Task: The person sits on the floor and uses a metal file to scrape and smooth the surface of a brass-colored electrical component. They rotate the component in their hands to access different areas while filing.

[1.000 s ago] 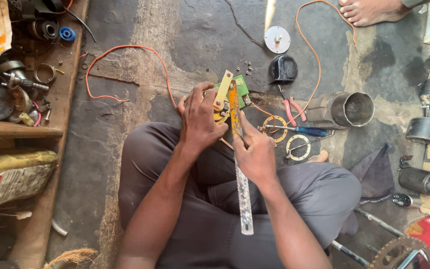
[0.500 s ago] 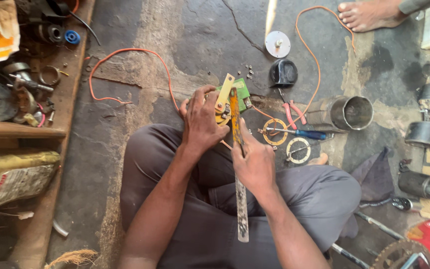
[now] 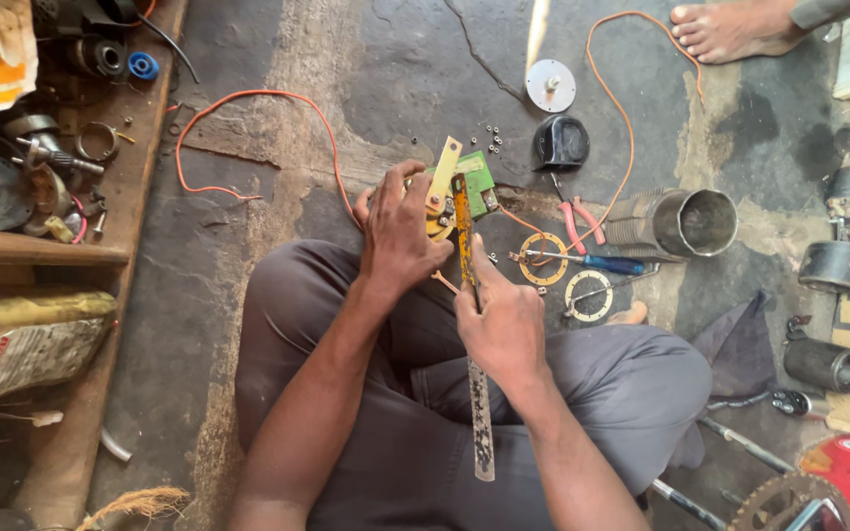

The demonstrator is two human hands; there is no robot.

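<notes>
Ruler [image 3: 474, 354], long, worn and yellowish, runs from over the seated person's lap up to the green part [image 3: 477, 187] on the floor ahead of the knees. Right hand [image 3: 504, 329] is closed around the ruler near its middle, fingers wrapped over it. Left hand [image 3: 400, 231] is curled over a yellow bracket [image 3: 442, 177] fixed beside the green part, gripping it, with the ruler's far end just beside the thumb. An orange wire [image 3: 248, 108] loops across the floor from under the left hand. Right of the hands lie two flat rings [image 3: 587, 295], a blue-handled screwdriver [image 3: 592, 264] and red pliers [image 3: 577, 224], close together. A metal can [image 3: 686, 224] lies on its side just beyond them. Farther off sit a black cap [image 3: 560, 143], small nuts [image 3: 494, 136] and a round disc [image 3: 550, 85]. At the top edge another person's bare foot [image 3: 730, 29] rests on the floor. A wooden shelf [image 3: 140, 167] with metal parts stands at the left.
</notes>
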